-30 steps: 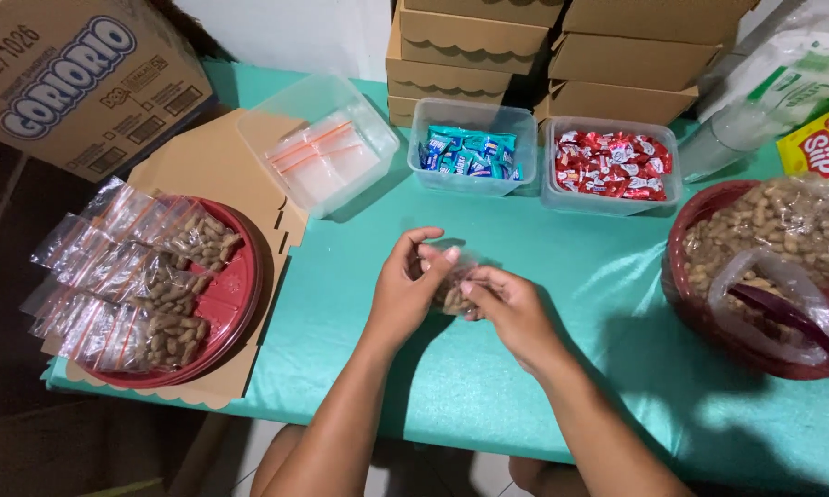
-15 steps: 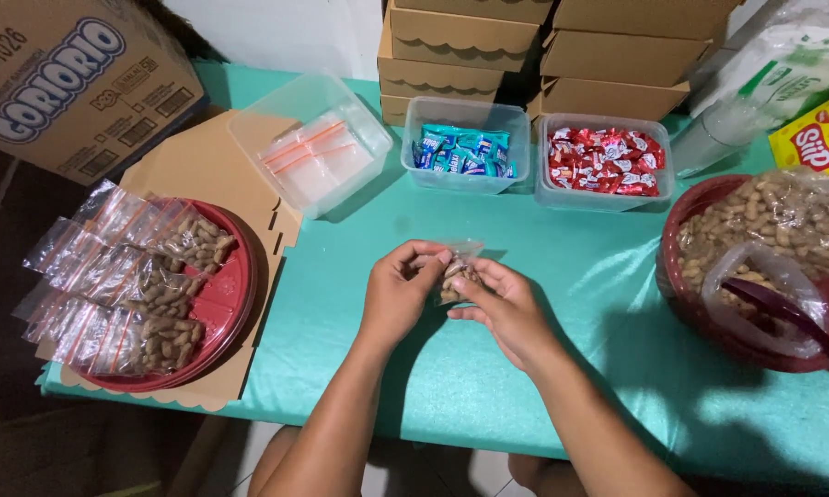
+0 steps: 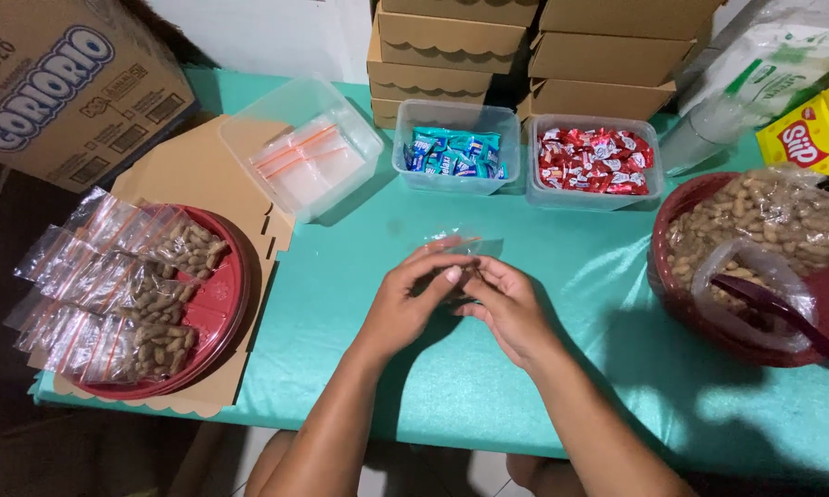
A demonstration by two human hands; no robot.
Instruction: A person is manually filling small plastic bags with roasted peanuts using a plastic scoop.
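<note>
I have both hands together near the middle of the desk (image 3: 359, 313), over its teal cover. My left hand (image 3: 413, 299) and my right hand (image 3: 506, 304) close narrowly, fingertips meeting, on a small clear bag (image 3: 460, 247) pinched between them. Compared with a moment back, the bag sits higher and the nuts that showed between my fingers are now covered; only the bag's top edge sticks out above my fingertips. I judge the bag is being pressed shut along its strip, though I cannot see the seal itself.

To the left, a red tray (image 3: 214, 304) on flat brown card holds a row of filled peanut bags (image 3: 111, 294). To the right, a red basket (image 3: 681, 294) holds loose peanuts (image 3: 764, 216) under plastic, with a dark scoop (image 3: 782, 317) cut off at the frame's edge.

Farther off stand a clear tub of empty bags (image 3: 304, 156), a tub of blue sweets (image 3: 456, 152) and a tub of red sweets (image 3: 594, 161). Behind them are stacked brown boxes (image 3: 525, 46), partly cropped, and a large carton (image 3: 56, 83) at far left.
</note>
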